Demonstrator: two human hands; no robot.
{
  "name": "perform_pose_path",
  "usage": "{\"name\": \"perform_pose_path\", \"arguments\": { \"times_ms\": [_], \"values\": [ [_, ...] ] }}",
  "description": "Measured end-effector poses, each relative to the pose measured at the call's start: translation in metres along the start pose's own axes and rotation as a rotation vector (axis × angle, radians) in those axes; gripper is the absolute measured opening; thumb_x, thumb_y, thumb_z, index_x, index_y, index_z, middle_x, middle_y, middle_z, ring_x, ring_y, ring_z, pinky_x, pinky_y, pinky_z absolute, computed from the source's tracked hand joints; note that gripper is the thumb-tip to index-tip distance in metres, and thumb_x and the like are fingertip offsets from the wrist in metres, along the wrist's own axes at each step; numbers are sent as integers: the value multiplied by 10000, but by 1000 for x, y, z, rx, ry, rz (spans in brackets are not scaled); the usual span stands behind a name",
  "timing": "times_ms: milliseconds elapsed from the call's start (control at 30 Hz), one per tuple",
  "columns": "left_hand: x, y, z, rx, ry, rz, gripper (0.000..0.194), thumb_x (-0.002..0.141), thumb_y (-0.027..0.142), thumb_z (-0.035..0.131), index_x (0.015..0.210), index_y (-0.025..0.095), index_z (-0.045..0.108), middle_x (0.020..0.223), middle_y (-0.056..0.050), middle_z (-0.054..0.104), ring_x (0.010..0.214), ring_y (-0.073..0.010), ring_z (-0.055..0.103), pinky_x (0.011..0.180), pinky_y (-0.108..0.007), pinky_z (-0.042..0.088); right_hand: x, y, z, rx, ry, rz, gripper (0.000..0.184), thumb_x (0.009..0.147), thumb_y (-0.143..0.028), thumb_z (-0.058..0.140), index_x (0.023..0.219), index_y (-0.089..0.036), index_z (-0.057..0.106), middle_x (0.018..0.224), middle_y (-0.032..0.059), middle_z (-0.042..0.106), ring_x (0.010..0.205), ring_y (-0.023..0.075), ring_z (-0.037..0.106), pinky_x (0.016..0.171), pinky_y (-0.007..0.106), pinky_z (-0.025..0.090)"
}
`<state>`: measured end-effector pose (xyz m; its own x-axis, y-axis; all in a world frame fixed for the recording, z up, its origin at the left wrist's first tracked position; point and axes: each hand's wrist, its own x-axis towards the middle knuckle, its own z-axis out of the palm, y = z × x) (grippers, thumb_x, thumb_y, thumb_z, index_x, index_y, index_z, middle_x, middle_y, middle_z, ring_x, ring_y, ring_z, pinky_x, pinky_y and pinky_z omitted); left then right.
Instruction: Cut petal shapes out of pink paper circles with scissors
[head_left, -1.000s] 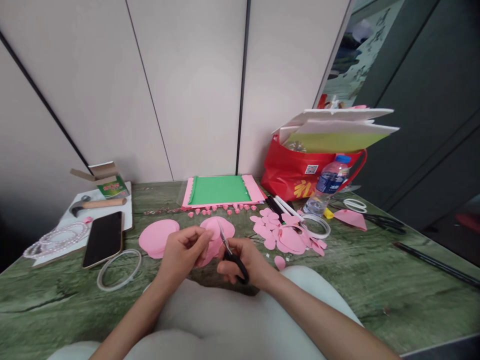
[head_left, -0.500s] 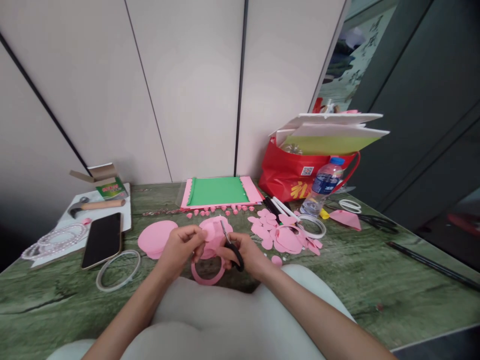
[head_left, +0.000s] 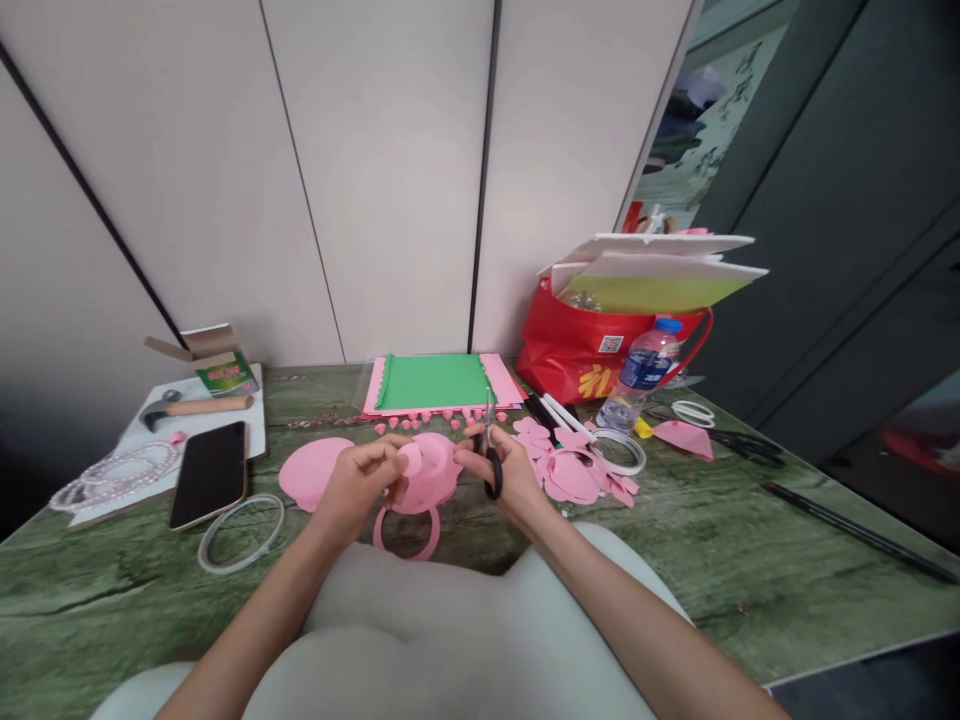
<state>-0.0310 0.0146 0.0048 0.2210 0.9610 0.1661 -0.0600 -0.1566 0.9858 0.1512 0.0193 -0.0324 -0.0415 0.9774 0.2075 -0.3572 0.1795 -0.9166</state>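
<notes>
My left hand (head_left: 367,482) is closed, pinching a small pink paper circle (head_left: 410,458) between thumb and fingers. My right hand (head_left: 511,468) grips a pair of black-handled scissors (head_left: 493,472), their blades pointing up and away from me. A gap separates the scissors from the small circle. Behind and below my fingers lies a larger scalloped piece of pink paper (head_left: 439,482). Pink paper discs (head_left: 311,470) lie left of my left hand. Closest to my body is a pink paper ring (head_left: 427,540), partly hidden by my left hand.
Pink petal cut-outs (head_left: 571,475), a tape roll (head_left: 628,452) and a water bottle (head_left: 639,375) stand or lie to the right, before a red bag (head_left: 559,345). A green sheet (head_left: 431,382) lies at the back. Leftward are a phone (head_left: 210,475), hammer (head_left: 206,405) and beads (head_left: 112,475).
My right hand has moved right, away from my left hand, and the scissors have turned more upright. My left hand still pinches the small circle.
</notes>
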Motion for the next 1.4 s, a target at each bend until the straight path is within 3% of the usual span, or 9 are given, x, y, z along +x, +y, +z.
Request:
{"name": "perform_pose_path", "arguments": {
  "times_ms": [133, 300, 400, 467, 600, 733, 933, 1167, 1400],
  "values": [
    [-3, -2, 1, 14, -143, 3, 242, 685, 205, 621, 476, 131, 525, 833, -38, 628, 411, -46, 466, 372, -200, 325, 0, 5, 0, -18, -26, 58, 378, 504, -248, 796, 813, -189, 588, 630, -31, 617, 563, 121, 574, 551, 237, 434],
    [-3, 3, 0, -57, -144, -28, 248, 699, 246, 617, 492, 127, 547, 817, -53, 622, 422, -56, 473, 365, -202, 318, -1, 9, 1, 6, -32, 92, 322, 492, -211, 798, 745, -169, 604, 532, -49, 594, 462, 97, 543, 481, 214, 405],
    [-3, 11, 0, -181, -70, 3, 286, 698, 261, 600, 462, 127, 509, 811, -48, 622, 386, -42, 439, 353, -205, 296, 0, 11, 0, 54, 9, 85, 311, 485, -185, 800, 720, -160, 598, 515, -52, 589, 445, 93, 539, 476, 212, 409],
    [-2, 14, -1, -221, 11, 38, 314, 707, 277, 588, 447, 137, 482, 653, -17, 594, 385, -49, 428, 356, -197, 288, 2, 9, 0, 110, 55, 63, 299, 503, -186, 794, 719, -160, 590, 508, -55, 582, 452, 96, 546, 481, 215, 418],
    [0, 10, -1, -79, 86, -56, 257, 724, 306, 589, 528, 157, 519, 410, 45, 458, 369, -68, 414, 368, -183, 300, 6, -4, -3, 296, 142, -19, 270, 581, -228, 764, 758, -190, 565, 572, -67, 585, 529, 90, 574, 618, 258, 492],
    [2, 1, 0, 65, 177, -74, 260, 722, 329, 587, 543, 154, 518, 442, 32, 509, 379, -74, 442, 379, -190, 342, 10, -13, -8, 478, 174, -65, 253, 609, -235, 753, 764, -234, 552, 587, -101, 574, 552, 63, 562, 793, 311, 503],
    [6, -1, -2, 76, 320, -106, 242, 683, 376, 584, 597, 152, 552, 474, 22, 558, 411, -98, 508, 427, -217, 430, 11, -9, -9, 575, 152, -16, 233, 612, -221, 756, 737, -228, 559, 575, -98, 568, 561, 65, 562, 871, 373, 486],
    [6, -4, -2, 101, 257, -231, 264, 610, 380, 638, 544, 144, 540, 492, 2, 582, 438, -137, 558, 460, -279, 494, 11, -7, -8, 412, 160, 17, 283, 585, -317, 757, 726, -226, 530, 596, -82, 556, 584, 92, 573, 747, 343, 515],
    [6, -3, 0, 106, 246, -154, 284, 647, 422, 622, 605, 152, 541, 507, 23, 563, 419, -99, 519, 426, -215, 432, 8, 19, -3, -54, 198, 109, 345, 462, -274, 788, 685, -175, 542, 477, -48, 556, 445, 136, 541, 460, 253, 419]
  ]
}}
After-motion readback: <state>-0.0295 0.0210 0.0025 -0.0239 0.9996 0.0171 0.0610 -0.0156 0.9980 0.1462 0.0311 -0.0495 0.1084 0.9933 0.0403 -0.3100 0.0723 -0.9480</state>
